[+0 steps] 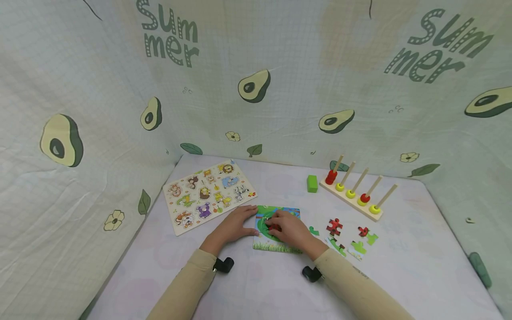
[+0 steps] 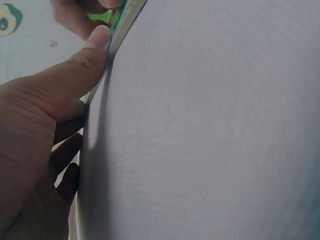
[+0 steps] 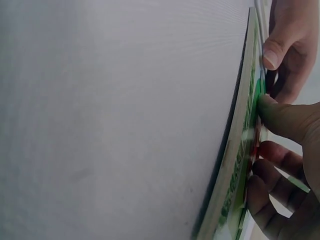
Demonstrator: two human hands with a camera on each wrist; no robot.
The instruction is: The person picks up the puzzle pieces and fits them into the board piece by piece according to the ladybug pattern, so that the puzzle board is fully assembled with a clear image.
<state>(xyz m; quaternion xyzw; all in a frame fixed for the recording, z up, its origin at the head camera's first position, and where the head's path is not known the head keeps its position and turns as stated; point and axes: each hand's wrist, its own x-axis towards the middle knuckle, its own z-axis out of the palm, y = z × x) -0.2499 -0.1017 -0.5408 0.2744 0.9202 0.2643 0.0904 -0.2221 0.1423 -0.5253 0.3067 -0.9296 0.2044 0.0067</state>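
A small picture puzzle board (image 1: 276, 247) with a green and blue scene and a grass border lies flat on the table. My left hand (image 1: 236, 224) rests at its left side, thumb and fingertips touching the edge, fingers fairly relaxed. Over the middle of the board, my right hand (image 1: 294, 230) holds a red and black puzzle piece (image 1: 274, 227) between thumb and fingers, against the board's surface. The hand hides part of that piece. In the right wrist view, the thumb (image 3: 280, 116) and curled fingertips meet the board's face.
Loose puzzle pieces lie right of the board, among them a red one (image 1: 334, 226) and a green and white one (image 1: 357, 250). A wooden animal board (image 1: 173, 222) is at the back left. A green block (image 1: 312, 183) stands near a peg stacker (image 1: 374, 216) with red and yellow beads.
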